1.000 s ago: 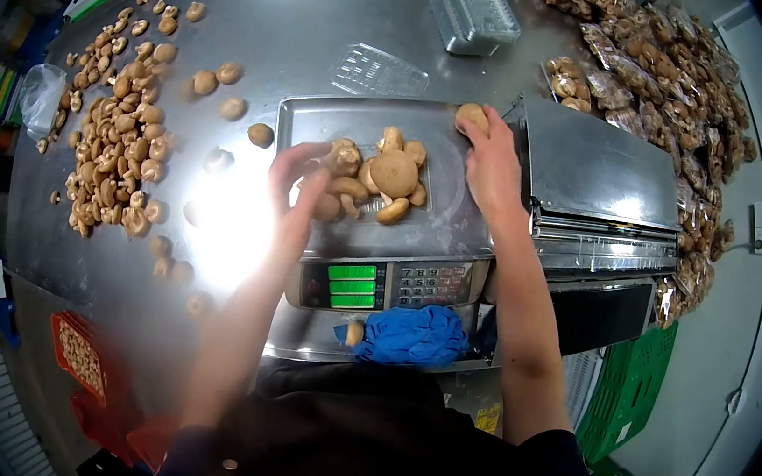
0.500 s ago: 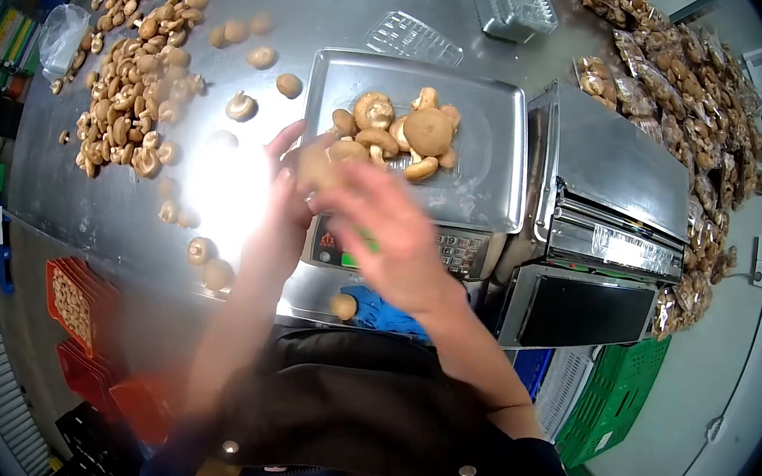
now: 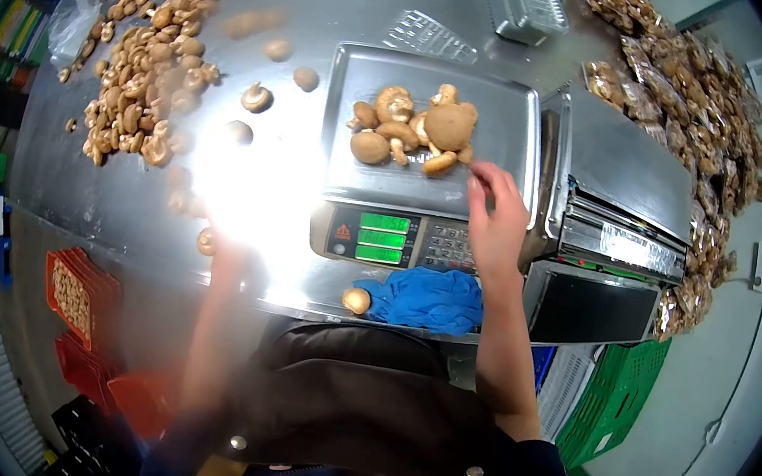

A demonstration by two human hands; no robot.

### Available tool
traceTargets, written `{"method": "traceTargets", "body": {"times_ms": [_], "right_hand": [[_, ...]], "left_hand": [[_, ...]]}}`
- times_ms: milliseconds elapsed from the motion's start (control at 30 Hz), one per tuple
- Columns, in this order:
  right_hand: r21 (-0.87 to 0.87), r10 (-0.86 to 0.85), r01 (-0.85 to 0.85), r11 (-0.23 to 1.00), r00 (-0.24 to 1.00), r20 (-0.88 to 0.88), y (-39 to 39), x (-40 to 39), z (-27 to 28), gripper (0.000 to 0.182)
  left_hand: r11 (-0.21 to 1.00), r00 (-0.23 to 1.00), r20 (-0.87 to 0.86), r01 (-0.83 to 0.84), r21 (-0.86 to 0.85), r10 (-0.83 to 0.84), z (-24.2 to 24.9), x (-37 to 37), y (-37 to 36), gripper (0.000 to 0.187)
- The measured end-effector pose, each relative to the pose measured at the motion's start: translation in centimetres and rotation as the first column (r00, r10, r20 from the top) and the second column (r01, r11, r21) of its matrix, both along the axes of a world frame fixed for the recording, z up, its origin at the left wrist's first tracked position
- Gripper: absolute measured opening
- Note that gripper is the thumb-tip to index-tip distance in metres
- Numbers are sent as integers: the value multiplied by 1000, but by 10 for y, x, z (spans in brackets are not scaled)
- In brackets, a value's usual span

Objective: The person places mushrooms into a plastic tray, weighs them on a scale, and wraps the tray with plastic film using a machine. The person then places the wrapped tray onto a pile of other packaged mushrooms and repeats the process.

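A loose group of shiitake mushrooms sits on the metal pan of a weighing scale. From the right, my right hand reaches over the pan, thumb and fingers bent and slightly apart. Its fingertips are right at the edge of the mushroom group, with nothing visible between them. My left hand is to the left of the scale, washed out by glare on the steel table, and its fingers are hidden. Below the pan, the scale's green displays are lit.
A large mushroom pile spreads over the table's left. A blue cloth and a single mushroom lie before the scale. Clear plastic trays are stacked behind. A wrapping machine stands right, beside many bagged mushrooms.
My hands, close together over the pan's left front before, have parted: the right moved right, the left moved left and down. The mushroom between them is now out of my right hand.
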State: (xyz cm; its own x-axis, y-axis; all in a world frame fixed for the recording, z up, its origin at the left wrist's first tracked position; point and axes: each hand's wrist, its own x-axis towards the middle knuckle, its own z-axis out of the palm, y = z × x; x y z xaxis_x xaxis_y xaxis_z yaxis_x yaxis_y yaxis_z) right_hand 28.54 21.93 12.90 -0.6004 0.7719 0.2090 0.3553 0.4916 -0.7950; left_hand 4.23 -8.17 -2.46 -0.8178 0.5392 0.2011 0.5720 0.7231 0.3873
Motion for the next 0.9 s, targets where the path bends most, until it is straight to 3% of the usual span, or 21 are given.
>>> {"method": "traceTargets", "body": {"times_ms": [33,67,133,200,233,300,333,367,433,467,500,533,600,667,800,900], "right_hand": [[71,13,-14,997,1000,19,-10,1,8,19],[11,75,-77,997,991,111,-28,4,21,19],[68,393,-403,913,911,128,-60,14,-1,20],[-49,656,-663,747,723,215,-95,18,-26,24],[-138,713,-710,691,635,297,-113,21,-44,27],[-107,802,-842,529,455,388,-132,27,-94,30],[-157,814,-832,532,451,367,-131,24,-92,31],[-205,825,-822,531,446,348,-129,21,-89,32],[-225,831,-821,525,436,346,-127,17,-87,33],[-199,827,-832,518,427,365,-128,17,-89,34],[-173,825,-846,505,414,386,-127,18,-91,34],[-132,826,-856,501,427,368,-127,18,-95,35],[-200,827,-848,490,380,416,-128,17,-93,36],[-243,816,-838,489,341,467,-129,12,-84,34],[-198,811,-799,568,501,303,-143,-9,-74,37],[-189,817,-796,576,548,181,-164,-35,-75,40]], "left_hand": [[999,999,42,-17,39,15,5,-2,1,41],[997,996,88,-38,71,32,10,2,1,42],[988,992,103,-83,131,70,12,-2,-5,44],[964,975,167,-181,197,149,25,-9,-7,45],[947,963,204,-224,229,178,29,-15,-5,46],[932,972,191,-189,310,133,43,-32,13,46],[922,977,184,-169,348,110,50,-41,21,46],[929,995,45,-101,355,91,51,-49,32,45],[924,998,49,8,382,-28,67,-56,63,45],[891,981,153,35,452,-116,61,-54,79,49],[911,974,23,204,357,-227,52,-53,92,53],[868,905,190,278,411,-380,57,-44,105,56],[834,826,137,522,182,-547,38,-44,123,50],[876,880,134,417,244,-456,31,-45,124,42],[937,980,152,72,341,-131,34,-71,126,43],[930,978,49,178,322,-204,36,-95,147,45]]}}
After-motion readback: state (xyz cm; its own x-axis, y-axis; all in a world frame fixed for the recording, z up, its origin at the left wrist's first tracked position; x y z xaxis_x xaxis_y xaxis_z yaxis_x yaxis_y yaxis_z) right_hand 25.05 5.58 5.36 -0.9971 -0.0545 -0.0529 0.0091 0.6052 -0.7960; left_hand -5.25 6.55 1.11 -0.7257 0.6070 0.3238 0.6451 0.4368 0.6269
